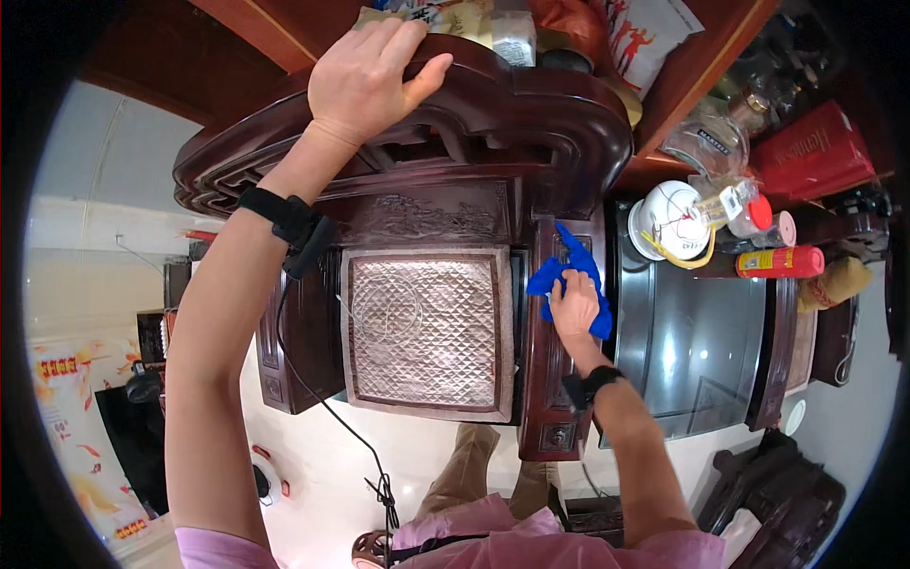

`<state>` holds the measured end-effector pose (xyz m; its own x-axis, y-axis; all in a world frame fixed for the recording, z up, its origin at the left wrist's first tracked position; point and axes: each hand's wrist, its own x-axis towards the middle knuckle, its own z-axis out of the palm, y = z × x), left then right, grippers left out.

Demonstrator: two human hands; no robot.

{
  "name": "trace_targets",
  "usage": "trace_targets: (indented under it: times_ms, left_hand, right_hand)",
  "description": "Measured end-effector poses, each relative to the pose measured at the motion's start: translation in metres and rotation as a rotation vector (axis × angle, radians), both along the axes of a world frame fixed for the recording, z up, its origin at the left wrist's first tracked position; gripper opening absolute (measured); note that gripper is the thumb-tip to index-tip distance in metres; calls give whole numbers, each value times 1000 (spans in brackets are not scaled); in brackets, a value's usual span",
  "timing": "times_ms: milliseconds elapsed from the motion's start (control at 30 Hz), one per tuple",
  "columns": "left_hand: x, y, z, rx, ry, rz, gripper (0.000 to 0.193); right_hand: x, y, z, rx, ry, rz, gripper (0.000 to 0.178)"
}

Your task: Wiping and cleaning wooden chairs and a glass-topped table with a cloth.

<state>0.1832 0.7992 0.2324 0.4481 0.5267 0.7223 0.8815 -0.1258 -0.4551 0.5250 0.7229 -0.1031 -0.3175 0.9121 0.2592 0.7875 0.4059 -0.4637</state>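
A dark carved wooden armchair (559, 133) stands in front of me, with a quilted beige seat cushion (464, 360) on it. High on the left, my left hand (365, 81) grips the top rail of the chair back, fingers over the edge and thumb apart. My right hand (574, 305) presses a crumpled blue cloth (575, 251) against the right armrest (555, 379); its fingers are bent on the cloth and partly hide it. A coil of thin pale wire or cord (417, 308) lies on the cushion.
Right of the armrest is a dark glass-topped side table (692, 332). On it are a white kettle-like pot (668, 223) and a red canister (782, 262). Shelves behind hold bottles and a red box (815, 152). A black cable (346, 427) hangs from my left wrist strap.
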Motion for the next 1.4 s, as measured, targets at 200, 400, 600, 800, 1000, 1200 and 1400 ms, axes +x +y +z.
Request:
trace_targets:
  times_ms: [200, 400, 600, 800, 1000, 1200, 1400]
  left_hand:
    - [1, -4, 5, -55, 5, 35, 27]
    - [5, -7, 5, -96, -21, 70, 24]
    - [-1, -10, 6, -131, -13, 91, 24]
    - [2, -3, 7, -131, 15, 73, 25]
    - [-6, -11, 9, -136, 64, 97, 25]
    - [13, -11, 17, -177, 12, 89, 33]
    - [13, -13, 10, -157, 8, 90, 28]
  right_hand:
    - [-12, 91, 18, 189, -171, 322, 40]
    - [-5, 52, 11, 57, -9, -14, 17]
    - [43, -11, 13, -59, 69, 436, 17]
    - [-4, 103, 11, 76, 22, 447, 15]
    - [26, 79, 12, 23, 47, 199, 12]
    - [-20, 79, 8, 21, 52, 287, 11]
    - [-22, 96, 4, -38, 60, 544, 13]
